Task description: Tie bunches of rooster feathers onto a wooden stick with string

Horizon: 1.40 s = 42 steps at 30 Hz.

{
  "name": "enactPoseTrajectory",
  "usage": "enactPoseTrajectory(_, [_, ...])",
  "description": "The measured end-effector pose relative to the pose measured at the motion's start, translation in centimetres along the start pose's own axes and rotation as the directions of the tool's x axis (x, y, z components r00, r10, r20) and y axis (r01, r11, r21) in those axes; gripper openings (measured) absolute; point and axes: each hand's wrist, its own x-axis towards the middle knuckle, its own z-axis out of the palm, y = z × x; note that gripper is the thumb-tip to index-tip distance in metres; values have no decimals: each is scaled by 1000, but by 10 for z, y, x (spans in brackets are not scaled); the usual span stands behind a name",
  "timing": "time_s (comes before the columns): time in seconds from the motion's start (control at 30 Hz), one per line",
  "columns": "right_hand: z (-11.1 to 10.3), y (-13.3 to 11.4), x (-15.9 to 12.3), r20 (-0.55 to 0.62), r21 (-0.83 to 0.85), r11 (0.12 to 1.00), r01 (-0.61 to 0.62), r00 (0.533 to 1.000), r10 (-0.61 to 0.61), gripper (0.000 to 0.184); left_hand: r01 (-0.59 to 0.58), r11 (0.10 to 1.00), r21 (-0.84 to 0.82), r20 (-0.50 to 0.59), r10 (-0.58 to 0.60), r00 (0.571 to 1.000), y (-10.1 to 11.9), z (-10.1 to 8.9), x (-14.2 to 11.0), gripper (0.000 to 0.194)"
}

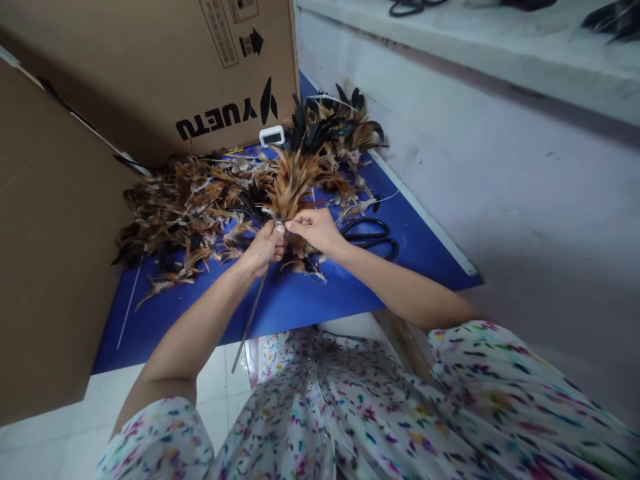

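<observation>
My left hand (265,248) is closed around a feather duster at the point where its feathers meet the stick. The thin stick (253,313) slants down below that hand, past the table's front edge. Brown and golden feathers (291,181) fan upward above my fingers. My right hand (316,228) pinches at the base of these feathers, fingertips close against the left thumb; what lies between them is too small to make out. Black-handled scissors (373,239) rest on the table just right of my right hand.
Loose brown feathers (175,207) spread over the left of the blue table (320,303). A darker feather pile (335,130) lies at the back, beside a small white digital display (272,137). Cardboard (150,73) walls the back and left; a wall (500,180) with a ledge (500,47) stands right.
</observation>
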Motion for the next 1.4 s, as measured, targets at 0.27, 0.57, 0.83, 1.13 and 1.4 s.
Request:
enactPoseTrajectory(0.27, [4, 6, -2, 4, -154, 987, 42, 999, -42, 18, -14, 999, -45, -123, 8, 992, -21, 11, 11, 23])
enactPoseTrajectory(0.57, [3, 5, -2, 29, -148, 988, 45, 999, -41, 22, -60, 995, -84, -183, 43, 982, -25, 15, 5, 17])
enactPoseTrajectory(0.83, [1, 4, -4, 33, -185, 983, 20, 999, -14, 22, -210, 725, 656, -184, 423, 887, -28, -1, 2, 29])
enactPoseTrajectory(1.13, [2, 1, -3, 36, -250, 967, -47, 998, 58, 22, -275, 269, 923, -22, 751, 660, -40, -11, 3, 33])
enactPoseTrajectory(1.4, [0, 4, -2, 63, -260, 961, -96, 991, 116, 18, -335, 105, 936, 119, 804, 582, -50, -27, 5, 24])
